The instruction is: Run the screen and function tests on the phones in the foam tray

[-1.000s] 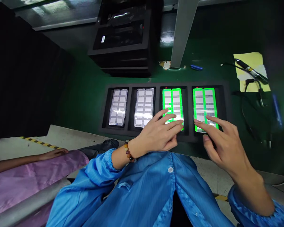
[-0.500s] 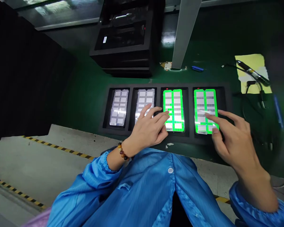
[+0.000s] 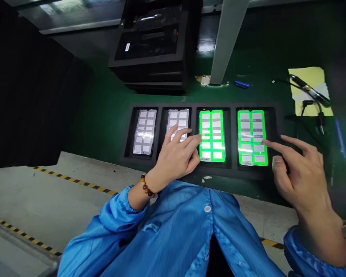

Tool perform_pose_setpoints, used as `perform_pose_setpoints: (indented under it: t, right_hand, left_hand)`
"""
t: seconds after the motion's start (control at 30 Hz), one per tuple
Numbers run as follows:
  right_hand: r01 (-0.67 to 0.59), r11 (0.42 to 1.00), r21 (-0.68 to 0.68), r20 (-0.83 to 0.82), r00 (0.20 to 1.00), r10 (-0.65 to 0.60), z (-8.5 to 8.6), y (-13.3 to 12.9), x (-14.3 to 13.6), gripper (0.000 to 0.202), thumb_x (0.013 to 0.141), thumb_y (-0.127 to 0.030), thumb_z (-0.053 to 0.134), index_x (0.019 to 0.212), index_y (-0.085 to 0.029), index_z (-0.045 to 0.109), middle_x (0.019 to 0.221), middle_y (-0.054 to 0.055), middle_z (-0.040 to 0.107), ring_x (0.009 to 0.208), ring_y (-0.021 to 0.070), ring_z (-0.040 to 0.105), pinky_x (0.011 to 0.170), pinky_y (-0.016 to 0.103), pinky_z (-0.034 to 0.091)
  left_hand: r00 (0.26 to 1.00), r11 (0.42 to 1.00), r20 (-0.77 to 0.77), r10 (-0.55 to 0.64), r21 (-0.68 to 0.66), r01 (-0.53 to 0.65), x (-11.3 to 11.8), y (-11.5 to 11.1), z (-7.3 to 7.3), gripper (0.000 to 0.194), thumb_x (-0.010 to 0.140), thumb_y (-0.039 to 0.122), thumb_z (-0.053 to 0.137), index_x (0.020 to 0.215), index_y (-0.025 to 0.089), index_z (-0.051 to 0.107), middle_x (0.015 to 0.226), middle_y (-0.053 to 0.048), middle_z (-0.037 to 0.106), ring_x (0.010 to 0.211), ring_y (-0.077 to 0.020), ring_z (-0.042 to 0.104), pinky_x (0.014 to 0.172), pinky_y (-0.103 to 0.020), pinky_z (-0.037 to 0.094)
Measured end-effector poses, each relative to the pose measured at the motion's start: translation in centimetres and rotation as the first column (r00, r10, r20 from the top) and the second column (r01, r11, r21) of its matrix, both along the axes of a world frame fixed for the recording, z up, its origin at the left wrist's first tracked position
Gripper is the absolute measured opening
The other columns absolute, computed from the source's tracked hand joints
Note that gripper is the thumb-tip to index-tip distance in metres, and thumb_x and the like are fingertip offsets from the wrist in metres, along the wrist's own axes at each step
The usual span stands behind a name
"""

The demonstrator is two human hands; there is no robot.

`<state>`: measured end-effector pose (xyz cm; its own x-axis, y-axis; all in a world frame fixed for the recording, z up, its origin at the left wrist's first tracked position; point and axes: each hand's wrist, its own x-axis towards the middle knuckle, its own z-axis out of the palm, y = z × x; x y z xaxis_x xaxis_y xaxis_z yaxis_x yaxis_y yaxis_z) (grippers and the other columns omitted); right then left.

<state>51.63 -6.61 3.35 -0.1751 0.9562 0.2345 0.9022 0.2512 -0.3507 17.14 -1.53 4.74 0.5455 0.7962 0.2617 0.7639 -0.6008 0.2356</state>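
Note:
Several smartphones lie in a row in the slots of a black foam tray (image 3: pixel 233 134). The far-left smartphone (image 3: pixel 145 132) and the one beside it (image 3: pixel 178 117) show grey and white blocks. Bright green bands fill much of the third smartphone (image 3: pixel 212 134) and the far-right smartphone (image 3: pixel 252 134). My left hand (image 3: pixel 178 154) holds nothing; its fingers are apart, covering the second phone's lower part, with the index fingertip at the third phone's left edge. My right hand (image 3: pixel 300 169), also empty with fingers spread, has its index fingertip at the right edge of the far-right screen.
Behind the tray stand a black foam box (image 3: pixel 150 57) and a grey metal post (image 3: pixel 227 42). A blue pen cap (image 3: pixel 242 84) lies near the post. On the right, a black pen (image 3: pixel 308 88) and cables rest on yellow paper (image 3: pixel 308 73). Black fabric (image 3: pixel 31 96) hangs at left.
My right hand has moved right across the far-right screen to its edge. My left hand has shifted slightly left, its index fingertip now at the third phone's left edge.

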Motion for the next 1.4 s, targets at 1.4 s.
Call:
perform_pose_setpoints:
  t: [1.4]
  right_hand:
    - [-0.01, 0.998, -0.057, -0.022, 1.0, 0.008, -0.4, 4.6, -2.1, 0.047, 0.111, -0.031, 0.041, 0.15, -0.023, 0.068, 0.143, 0.016, 0.075, 0.151, 0.0407, 0.058, 0.112, 0.064, 0.052]
  left_hand:
    - [1.0, 0.999, -0.012, -0.02, -0.031, 0.02, 3.8, 2.4, 0.3, 0.038, 0.104, 0.017, 0.055, 0.137, 0.016, 0.073, 0.129, -0.01, 0.082, 0.136, -0.0366, 0.066, 0.136, -0.067, 0.036]
